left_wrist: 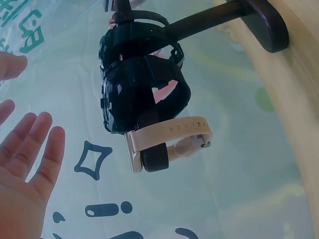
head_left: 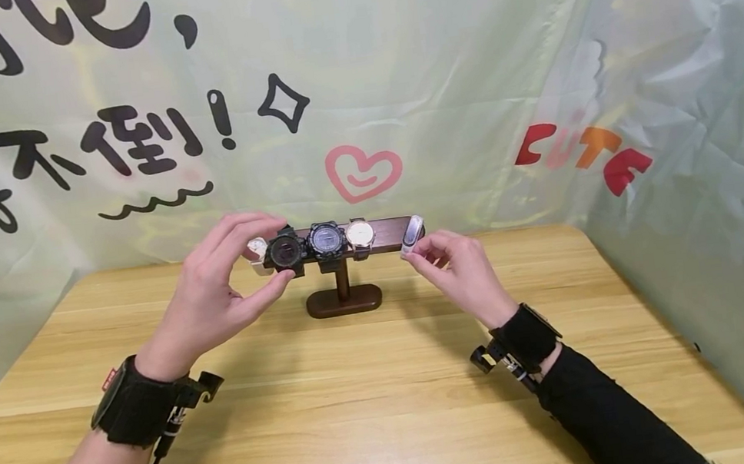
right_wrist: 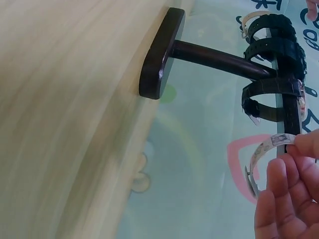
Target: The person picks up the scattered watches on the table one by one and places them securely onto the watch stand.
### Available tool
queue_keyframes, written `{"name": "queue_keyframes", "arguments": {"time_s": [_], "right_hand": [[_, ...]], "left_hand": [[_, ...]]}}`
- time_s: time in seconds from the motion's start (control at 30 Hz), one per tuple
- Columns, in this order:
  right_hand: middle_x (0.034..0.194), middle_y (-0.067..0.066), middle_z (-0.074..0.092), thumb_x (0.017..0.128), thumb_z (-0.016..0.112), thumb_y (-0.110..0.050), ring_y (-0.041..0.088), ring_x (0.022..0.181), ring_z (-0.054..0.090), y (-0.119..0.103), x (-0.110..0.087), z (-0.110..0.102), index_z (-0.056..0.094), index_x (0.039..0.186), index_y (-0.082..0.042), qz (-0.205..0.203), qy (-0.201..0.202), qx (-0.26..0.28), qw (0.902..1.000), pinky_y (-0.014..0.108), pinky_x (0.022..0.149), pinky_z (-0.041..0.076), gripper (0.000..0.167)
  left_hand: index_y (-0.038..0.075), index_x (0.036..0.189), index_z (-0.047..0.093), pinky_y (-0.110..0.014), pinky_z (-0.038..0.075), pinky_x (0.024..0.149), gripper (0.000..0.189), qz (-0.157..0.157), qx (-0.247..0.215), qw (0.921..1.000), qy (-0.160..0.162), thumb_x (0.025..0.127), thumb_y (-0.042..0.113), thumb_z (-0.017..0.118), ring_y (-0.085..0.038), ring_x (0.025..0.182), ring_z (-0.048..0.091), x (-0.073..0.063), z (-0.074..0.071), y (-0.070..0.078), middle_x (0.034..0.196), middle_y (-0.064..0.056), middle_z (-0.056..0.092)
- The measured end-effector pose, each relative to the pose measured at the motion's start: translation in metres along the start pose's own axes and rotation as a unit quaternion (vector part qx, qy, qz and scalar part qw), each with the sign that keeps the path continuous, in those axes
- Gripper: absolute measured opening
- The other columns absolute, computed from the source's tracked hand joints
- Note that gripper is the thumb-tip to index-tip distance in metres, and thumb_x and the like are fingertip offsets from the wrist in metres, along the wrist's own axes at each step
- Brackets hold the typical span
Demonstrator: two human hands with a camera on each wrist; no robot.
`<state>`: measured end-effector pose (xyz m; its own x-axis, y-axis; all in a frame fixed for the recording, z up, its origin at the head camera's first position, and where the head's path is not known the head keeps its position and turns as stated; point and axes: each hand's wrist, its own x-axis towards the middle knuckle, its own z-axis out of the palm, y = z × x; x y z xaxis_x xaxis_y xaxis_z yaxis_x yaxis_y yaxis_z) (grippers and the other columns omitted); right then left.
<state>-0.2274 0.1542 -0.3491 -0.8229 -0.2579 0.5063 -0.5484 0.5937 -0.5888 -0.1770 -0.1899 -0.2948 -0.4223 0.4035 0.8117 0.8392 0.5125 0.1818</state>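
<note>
A dark wooden watch stand (head_left: 386,236) carries several watches along its bar. My right hand (head_left: 463,271) pinches a pale smart band (head_left: 412,235) between thumb and fingers at the bar's right end. In the right wrist view the band's patterned strap (right_wrist: 266,149) hangs in an unclosed curve by the bar. My left hand (head_left: 211,286) is held by the left end, fingers and thumb spread apart. It overlaps a black watch (head_left: 286,252) in the head view, but the left wrist view shows the fingers away from the watches. A pale-strapped watch (left_wrist: 172,132) sits outermost there.
Between the black watch and the band are another black watch (head_left: 327,241) and a round light-faced watch (head_left: 360,233) on a dark strap. The stand's base (head_left: 344,302) rests on a wooden table (head_left: 365,403). A printed cloth (head_left: 462,58) hangs close behind.
</note>
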Motion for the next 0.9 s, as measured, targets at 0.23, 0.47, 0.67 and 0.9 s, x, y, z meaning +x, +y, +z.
{"name": "queue_keyframes", "arguments": {"time_s": [0.23, 0.47, 0.67, 0.9], "right_hand": [[0.090, 0.005, 0.074, 0.102, 0.076, -0.019, 0.014, 0.071, 0.062, 0.000, -0.001, -0.003, 0.080, 0.102, -0.008, -0.022, 0.004, -0.039, 0.9990, 0.022, 0.065, 0.051, 0.012], [0.099, 0.008, 0.075, 0.104, 0.072, -0.016, 0.017, 0.078, 0.065, 0.000, -0.001, -0.009, 0.079, 0.107, -0.006, -0.015, -0.018, -0.048, 0.9985, 0.025, 0.070, 0.055, 0.013], [0.099, 0.006, 0.079, 0.102, 0.075, -0.019, 0.017, 0.079, 0.069, -0.005, 0.002, -0.014, 0.083, 0.107, -0.008, -0.008, -0.027, -0.059, 0.9979, 0.028, 0.071, 0.056, 0.015], [0.096, 0.005, 0.081, 0.100, 0.078, -0.024, 0.015, 0.070, 0.067, -0.010, 0.006, -0.015, 0.086, 0.108, -0.010, -0.040, -0.016, -0.090, 0.9950, 0.027, 0.066, 0.051, 0.018]], "left_hand": [[0.002, 0.137, 0.067, -0.017, 0.053, 0.083, 0.056, -0.004, 0.000, 1.0000, -0.003, 0.085, 0.009, 0.086, -0.024, 0.113, 0.066, 0.001, -0.001, 0.001, 0.133, -0.014, 0.069], [0.003, 0.136, 0.068, -0.016, 0.053, 0.083, 0.055, -0.003, -0.001, 1.0000, -0.007, 0.085, 0.008, 0.086, -0.023, 0.114, 0.066, 0.001, -0.001, 0.002, 0.133, -0.012, 0.070], [0.003, 0.133, 0.069, -0.019, 0.053, 0.082, 0.050, -0.007, -0.004, 0.9999, -0.010, 0.085, 0.008, 0.085, -0.022, 0.112, 0.066, 0.001, -0.002, 0.003, 0.132, -0.011, 0.070], [0.003, 0.128, 0.071, -0.013, 0.051, 0.083, 0.045, -0.018, -0.009, 0.9996, -0.017, 0.086, 0.005, 0.086, -0.024, 0.106, 0.068, 0.000, -0.002, 0.005, 0.132, -0.011, 0.070]]}}
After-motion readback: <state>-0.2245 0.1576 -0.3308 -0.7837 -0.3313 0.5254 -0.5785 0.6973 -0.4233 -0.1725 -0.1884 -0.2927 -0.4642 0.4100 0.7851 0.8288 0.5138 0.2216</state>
